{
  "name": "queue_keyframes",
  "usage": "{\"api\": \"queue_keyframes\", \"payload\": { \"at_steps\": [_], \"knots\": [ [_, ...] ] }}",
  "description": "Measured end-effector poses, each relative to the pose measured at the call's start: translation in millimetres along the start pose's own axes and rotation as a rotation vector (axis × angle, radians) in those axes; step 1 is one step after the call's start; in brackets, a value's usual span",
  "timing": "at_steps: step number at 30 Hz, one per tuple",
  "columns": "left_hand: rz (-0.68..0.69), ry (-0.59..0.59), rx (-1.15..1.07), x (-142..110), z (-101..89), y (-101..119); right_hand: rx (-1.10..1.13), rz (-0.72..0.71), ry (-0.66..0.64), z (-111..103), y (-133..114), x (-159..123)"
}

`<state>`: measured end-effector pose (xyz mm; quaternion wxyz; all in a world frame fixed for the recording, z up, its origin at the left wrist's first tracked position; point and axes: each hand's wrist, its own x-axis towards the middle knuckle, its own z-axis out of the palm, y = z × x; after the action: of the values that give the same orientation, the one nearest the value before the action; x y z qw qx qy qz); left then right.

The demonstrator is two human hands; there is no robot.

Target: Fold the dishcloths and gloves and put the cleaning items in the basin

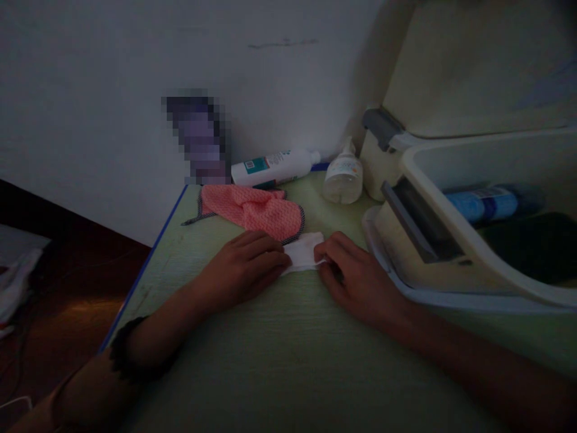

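Note:
A small white folded cloth (303, 251) lies flat on the green tabletop (252, 361); whether it is fabric or tissue I cannot tell. Its left end is under the fingers of my left hand (247, 261), which are pressed together on it. At the other end, my right hand (356, 273) pinches the edge between thumb and curled fingers. Just behind the white cloth is a crumpled pink cloth (252, 207) with a dark striped border and a hanging loop. It comes close to my left fingertips.
A white bottle (279, 168) lies on its side along the wall, beside a clear bottle (344, 175). At right stands a large cream bin (419, 228) with its lid raised and a blue packet (484, 203) inside. A blurred upright object (201, 138) leans at the back left.

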<state>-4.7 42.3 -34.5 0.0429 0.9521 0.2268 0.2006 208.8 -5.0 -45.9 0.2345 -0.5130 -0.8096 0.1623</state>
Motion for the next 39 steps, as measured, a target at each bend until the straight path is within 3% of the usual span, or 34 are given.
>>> {"api": "queue_keyframes", "payload": {
  "at_steps": [8,17,27,35,39],
  "knots": [
    [-0.004,-0.151,-0.090,1,-2.4,1,-0.088,-0.008,-0.051,-3,-4,0],
    [-0.141,-0.027,-0.377,-4,-1.7,5,-0.037,-0.057,0.014,1,0,0],
    [-0.170,-0.137,-0.134,-2,7.1,-5,-0.008,-0.038,0.017,3,1,1],
    [-0.199,-0.158,-0.137,-3,3.2,3,0.082,-0.122,-0.010,-1,4,3],
    [-0.167,-0.221,-0.133,-2,1.5,4,0.105,-0.092,-0.018,1,3,1]
  ]
}}
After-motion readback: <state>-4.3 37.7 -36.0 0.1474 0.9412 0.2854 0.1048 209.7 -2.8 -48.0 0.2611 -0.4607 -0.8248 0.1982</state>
